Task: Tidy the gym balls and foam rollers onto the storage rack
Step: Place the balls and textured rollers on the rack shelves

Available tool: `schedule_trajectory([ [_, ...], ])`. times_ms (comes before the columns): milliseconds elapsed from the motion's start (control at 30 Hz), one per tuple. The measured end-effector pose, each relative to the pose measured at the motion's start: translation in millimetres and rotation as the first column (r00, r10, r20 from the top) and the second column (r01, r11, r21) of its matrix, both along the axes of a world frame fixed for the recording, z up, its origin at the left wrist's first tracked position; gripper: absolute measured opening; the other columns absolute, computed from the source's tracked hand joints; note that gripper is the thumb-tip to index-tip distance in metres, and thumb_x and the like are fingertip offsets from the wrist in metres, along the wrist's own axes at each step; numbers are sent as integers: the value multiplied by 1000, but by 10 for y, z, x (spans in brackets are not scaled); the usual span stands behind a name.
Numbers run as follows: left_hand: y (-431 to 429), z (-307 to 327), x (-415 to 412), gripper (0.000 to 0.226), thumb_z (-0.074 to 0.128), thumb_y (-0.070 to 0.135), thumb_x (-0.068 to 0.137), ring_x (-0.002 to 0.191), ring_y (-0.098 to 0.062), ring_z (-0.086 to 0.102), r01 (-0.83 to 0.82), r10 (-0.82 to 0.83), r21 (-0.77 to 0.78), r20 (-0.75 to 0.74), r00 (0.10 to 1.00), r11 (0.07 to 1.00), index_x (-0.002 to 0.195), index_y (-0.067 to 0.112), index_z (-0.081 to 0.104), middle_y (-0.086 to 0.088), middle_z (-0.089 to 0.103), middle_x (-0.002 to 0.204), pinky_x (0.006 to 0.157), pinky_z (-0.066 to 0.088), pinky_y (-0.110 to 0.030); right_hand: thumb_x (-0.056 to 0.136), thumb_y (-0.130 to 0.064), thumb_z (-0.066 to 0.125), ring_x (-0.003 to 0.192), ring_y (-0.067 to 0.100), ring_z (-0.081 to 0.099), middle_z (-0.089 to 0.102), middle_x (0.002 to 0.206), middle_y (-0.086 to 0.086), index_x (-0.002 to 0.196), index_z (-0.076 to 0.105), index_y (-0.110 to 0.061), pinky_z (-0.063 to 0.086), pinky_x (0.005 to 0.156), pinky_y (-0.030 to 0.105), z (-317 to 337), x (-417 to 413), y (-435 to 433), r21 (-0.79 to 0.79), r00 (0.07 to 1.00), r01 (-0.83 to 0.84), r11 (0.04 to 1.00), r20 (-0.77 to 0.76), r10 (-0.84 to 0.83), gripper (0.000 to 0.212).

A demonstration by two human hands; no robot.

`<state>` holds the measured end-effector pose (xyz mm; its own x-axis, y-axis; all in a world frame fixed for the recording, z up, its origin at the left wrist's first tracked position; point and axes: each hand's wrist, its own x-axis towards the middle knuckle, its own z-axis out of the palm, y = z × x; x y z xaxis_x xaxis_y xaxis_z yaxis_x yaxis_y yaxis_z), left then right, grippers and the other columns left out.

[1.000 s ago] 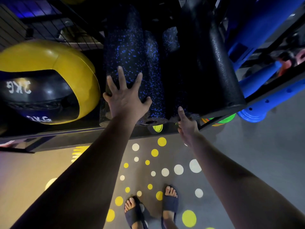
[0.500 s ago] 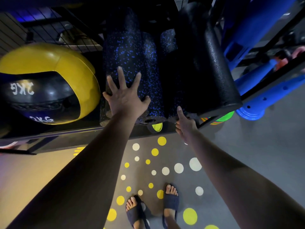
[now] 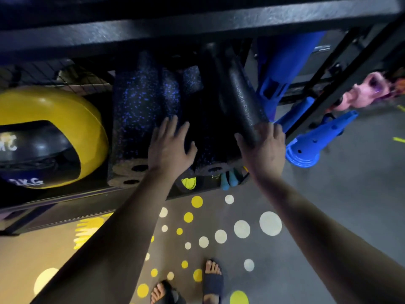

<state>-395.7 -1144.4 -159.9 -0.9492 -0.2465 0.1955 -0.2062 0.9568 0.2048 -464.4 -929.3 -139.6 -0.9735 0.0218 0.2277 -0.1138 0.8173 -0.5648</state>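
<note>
Several black foam rollers with blue speckles [image 3: 140, 119] lie side by side on a shelf of the dark storage rack [image 3: 197, 16]. My left hand [image 3: 169, 148] rests flat on them with its fingers spread. To their right a plain black foam roller [image 3: 238, 93] lies on top. My right hand [image 3: 262, 148] cups its near end, fingers wrapped over it. A yellow and black medicine ball [image 3: 54, 137] marked in kilograms sits on the same shelf at the left.
Blue plastic cones and tubes [image 3: 306, 145] hang at the rack's right side, with a pink item [image 3: 363, 93] behind. Small green and teal items [image 3: 228, 181] sit under the shelf. Below is a grey floor with yellow and white dots [image 3: 241, 229] and my sandalled feet.
My right hand rose from the shelf edge onto the near end of the plain black roller. My left hand slid right across the speckled rollers. The view shifted, bringing the upper shelf beam into sight.
</note>
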Motion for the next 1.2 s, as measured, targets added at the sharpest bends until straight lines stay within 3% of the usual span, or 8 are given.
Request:
schedule_trajectory([
  [167,167,-442,18,72,50,45,100,149,-38,27,112,25,-211,555,831,971,158,10,26,-25,20,163,117,31,-44,39,-81,80,138,40,35,28,155,9,156,9,-30,40,110,54,-252,-268,157,22,804,57,998,591,-59,146],
  [267,246,-505,6,37,58,25,98,124,-33,52,185,39,-263,665,746,947,134,15,59,-16,52,134,89,50,-41,42,-75,82,135,40,39,34,148,11,155,14,-30,42,110,53,-248,-296,116,-35,820,77,996,571,-44,140],
  [400,228,-367,-15,38,59,15,95,118,-35,60,77,-7,-85,624,781,993,134,19,56,-14,60,128,83,52,-41,42,-77,78,126,34,50,51,136,9,147,34,-28,43,109,47,-26,-217,-121,-259,857,162,952,515,-6,124],
  [600,80,185,-84,51,44,-1,95,117,-28,64,-342,486,643,-55,872,685,142,16,51,-10,67,128,95,47,-31,53,-71,82,125,40,46,46,135,14,146,32,-25,39,110,45,101,74,-786,-351,865,62,934,486,125,115],
  [700,-152,287,-40,46,46,11,98,123,-28,58,-260,354,425,-159,921,867,143,18,52,-8,65,131,102,42,-35,53,-75,79,128,39,45,44,135,13,144,33,-27,41,110,47,-41,114,-912,-415,815,125,901,561,146,112],
  [800,-333,256,29,52,46,43,102,149,-28,32,-63,57,93,60,997,994,153,38,38,1,46,156,121,10,-62,52,-79,77,129,39,44,42,136,12,144,31,-26,41,111,48,-154,204,-915,-392,791,97,915,588,168,115],
  [933,-460,146,143,58,29,67,100,156,-33,-9,-55,19,102,326,945,993,154,58,13,12,14,169,113,-10,-76,57,-78,77,132,40,42,40,140,13,146,29,-24,40,111,49,-219,292,-939,-384,790,66,921,584,187,114],
  [1200,-453,192,151,54,32,53,105,155,-29,-17,-65,12,135,365,931,989,155,56,11,22,20,166,111,-15,-76,86,-73,55,139,44,33,29,151,18,154,21,-24,28,117,51,-296,276,-1005,-449,750,103,888,622,227,90],
])
